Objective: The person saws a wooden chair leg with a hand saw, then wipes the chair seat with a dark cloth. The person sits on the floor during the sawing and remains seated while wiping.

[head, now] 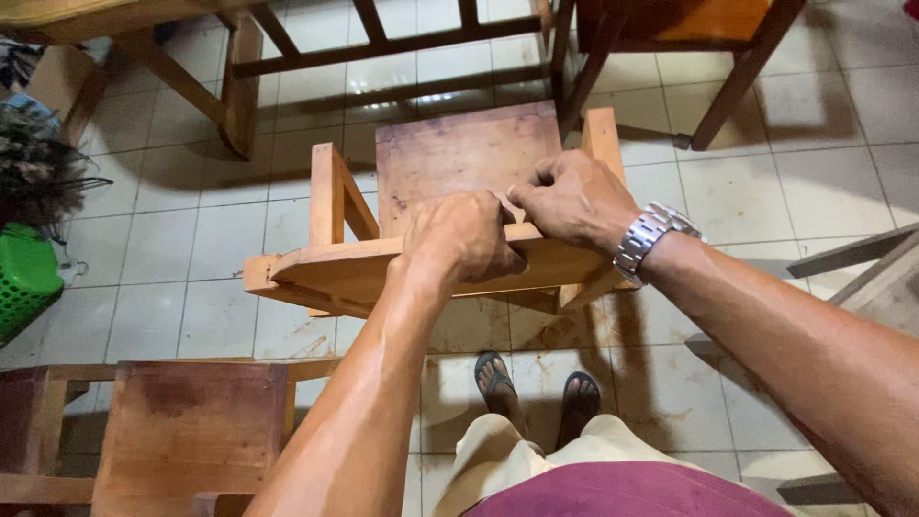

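Observation:
A small wooden chair stands on the tiled floor in front of me, its top rail nearest to me. My left hand is curled over the middle of that rail, fingers closed on it. Just to its right, my right hand rests on the same rail with fingers bent, pinching something small that I cannot make out. A metal watch is on my right wrist. Both hands touch each other at the fingertips.
Another wooden chair stands at the lower left. Wooden chair legs and frames stand beyond, with one more frame at the top right. A green basket sits at the left edge. My sandalled feet stand below the chair.

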